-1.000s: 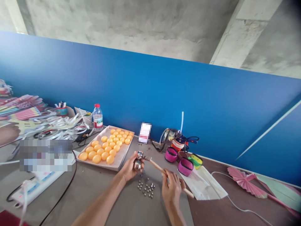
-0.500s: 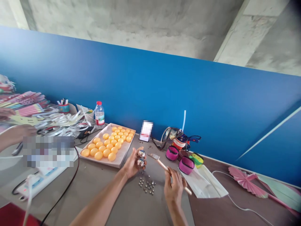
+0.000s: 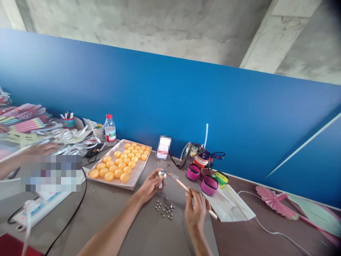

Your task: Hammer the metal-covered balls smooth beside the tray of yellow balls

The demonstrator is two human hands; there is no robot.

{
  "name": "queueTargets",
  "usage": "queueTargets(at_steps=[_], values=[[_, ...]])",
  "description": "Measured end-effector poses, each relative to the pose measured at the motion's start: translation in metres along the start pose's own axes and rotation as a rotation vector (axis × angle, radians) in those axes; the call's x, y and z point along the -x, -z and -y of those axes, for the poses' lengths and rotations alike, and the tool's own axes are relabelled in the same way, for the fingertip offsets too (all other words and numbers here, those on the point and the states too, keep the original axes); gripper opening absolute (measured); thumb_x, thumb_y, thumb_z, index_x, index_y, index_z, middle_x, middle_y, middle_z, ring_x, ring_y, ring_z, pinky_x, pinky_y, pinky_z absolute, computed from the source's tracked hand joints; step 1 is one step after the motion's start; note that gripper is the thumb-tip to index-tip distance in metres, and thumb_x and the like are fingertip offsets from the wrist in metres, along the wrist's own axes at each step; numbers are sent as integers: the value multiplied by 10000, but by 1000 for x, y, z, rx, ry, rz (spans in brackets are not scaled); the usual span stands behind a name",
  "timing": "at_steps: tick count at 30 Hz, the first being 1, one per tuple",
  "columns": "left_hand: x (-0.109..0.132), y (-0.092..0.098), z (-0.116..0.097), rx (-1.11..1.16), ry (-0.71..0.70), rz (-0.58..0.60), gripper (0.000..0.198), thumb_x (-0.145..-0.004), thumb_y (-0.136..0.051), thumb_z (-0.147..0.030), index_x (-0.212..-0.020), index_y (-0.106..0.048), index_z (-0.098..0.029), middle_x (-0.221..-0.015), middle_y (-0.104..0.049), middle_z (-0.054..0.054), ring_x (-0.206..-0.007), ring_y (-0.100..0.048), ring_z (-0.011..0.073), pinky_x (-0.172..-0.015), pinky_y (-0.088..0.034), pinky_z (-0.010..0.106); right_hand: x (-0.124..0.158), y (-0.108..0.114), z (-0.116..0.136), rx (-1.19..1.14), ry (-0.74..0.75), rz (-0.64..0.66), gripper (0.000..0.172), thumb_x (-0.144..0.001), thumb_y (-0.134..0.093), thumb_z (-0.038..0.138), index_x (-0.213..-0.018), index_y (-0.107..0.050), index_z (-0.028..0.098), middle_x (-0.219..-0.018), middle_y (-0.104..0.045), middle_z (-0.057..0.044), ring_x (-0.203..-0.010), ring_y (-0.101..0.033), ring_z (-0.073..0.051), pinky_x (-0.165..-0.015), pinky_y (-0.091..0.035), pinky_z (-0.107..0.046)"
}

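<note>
My left hand [image 3: 149,185] is closed around two shiny metal balls [image 3: 162,173], its fingers partly covering the lower one. In my right hand [image 3: 196,209] is a flat-tipped tool with a pale wooden handle [image 3: 182,184]; whether the tip is a blade or bristles I cannot tell. That tip points left and stands a little apart from the upper ball. Below and between both hands, several small metal balls [image 3: 167,211] lie loose on the grey table mat [image 3: 149,227].
A shallow tray [image 3: 132,185] of orange balls stands left of my hands. Beyond are a bottle [image 3: 109,131] and a phone [image 3: 163,147]. Magenta wristbands [image 3: 209,185] lie right, by a cord-draped container [image 3: 200,161]. A power strip [image 3: 39,209] and another person's hand [image 3: 46,147] are left.
My left hand has turned, so its fingers cover more of the balls. The tool has barely moved. The other person's hand has shifted to the right.
</note>
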State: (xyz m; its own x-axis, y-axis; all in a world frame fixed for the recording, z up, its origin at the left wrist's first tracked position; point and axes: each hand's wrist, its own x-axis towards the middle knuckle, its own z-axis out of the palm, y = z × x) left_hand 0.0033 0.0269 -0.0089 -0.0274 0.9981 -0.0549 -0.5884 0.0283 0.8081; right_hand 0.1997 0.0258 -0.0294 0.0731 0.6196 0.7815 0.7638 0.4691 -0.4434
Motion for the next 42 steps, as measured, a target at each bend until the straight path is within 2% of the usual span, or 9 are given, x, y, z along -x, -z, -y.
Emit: queueTargets(at_steps=[3,8,11,14,17,22,30,35,42], values=[[-3,0,3,-54,-73,-62,380,-639,-728,-252,-983,-593,-165,-706,-586,9,-571,-565,113,-466,-412,204,0,0,0,-4,-11,1,388,-899,-358,465,-877,-625,185,-821,-677,-70,-769,-574,-188,-789,-294,-324],[-9,6,5,-149,-277,-271,378,-604,-728,-238,-956,-597,-199,-803,-595,7,-607,-553,107,-494,-394,198,2,-1,-1,0,-23,24,393,-896,-358,475,-881,-621,184,-835,-675,-74,-772,-571,-191,-797,-289,-330],[-10,11,4,-303,-395,-367,319,-609,-705,-185,-915,-620,-211,-863,-581,33,-807,-548,173,-651,-434,241,2,-1,-2,5,-9,34,386,-898,-358,468,-889,-619,183,-824,-675,-70,-773,-568,-190,-795,-286,-328],[-8,15,3,-523,-478,-332,333,-632,-671,-155,-952,-635,-239,-976,-556,66,-1011,-470,245,-869,-394,331,2,-1,-2,13,2,33,363,-901,-370,450,-898,-617,184,-830,-676,-63,-779,-563,-184,-799,-278,-325],[-7,17,4,-679,-491,-256,377,-649,-624,-107,-996,-632,-254,-1022,-547,77,-1080,-424,269,-993,-287,390,2,-2,-4,22,3,39,364,-903,-366,444,-898,-619,183,-843,-675,-64,-779,-557,-182,-795,-274,-322],[-13,23,6,-650,-462,-324,408,-642,-585,-64,-1004,-625,-249,-1057,-541,78,-1129,-387,282,-1049,-196,429,4,-5,-8,22,1,47,365,-902,-366,445,-889,-622,185,-820,-673,-57,-763,-548,-180,-790,-265,-320],[-20,31,5,-747,-544,-394,321,-686,-551,-91,-973,-635,-211,-1089,-571,75,-1104,-468,229,-1020,-281,377,3,-5,-6,26,-1,55,392,-904,-346,460,-891,-624,184,-839,-677,-62,-764,-557,-181,-794,-268,-324],[-24,38,9,-783,-461,-464,350,-758,-479,-164,-1098,-560,-152,-1149,-563,111,-1120,-485,216,-987,-334,383,3,-7,-8,49,-33,67,419,-903,-328,477,-910,-624,181,-838,-675,-67,-775,-560,-186,-791,-269,-325],[-29,41,14,-742,-432,-504,343,-788,-448,-206,-1108,-554,-142,-1186,-565,117,-1124,-498,206,-974,-362,361,2,-8,-16,83,-111,7,427,-892,-342,498,-905,-625,179,-795,-663,-73,-767,-569,-199,-787,-279,-336]])
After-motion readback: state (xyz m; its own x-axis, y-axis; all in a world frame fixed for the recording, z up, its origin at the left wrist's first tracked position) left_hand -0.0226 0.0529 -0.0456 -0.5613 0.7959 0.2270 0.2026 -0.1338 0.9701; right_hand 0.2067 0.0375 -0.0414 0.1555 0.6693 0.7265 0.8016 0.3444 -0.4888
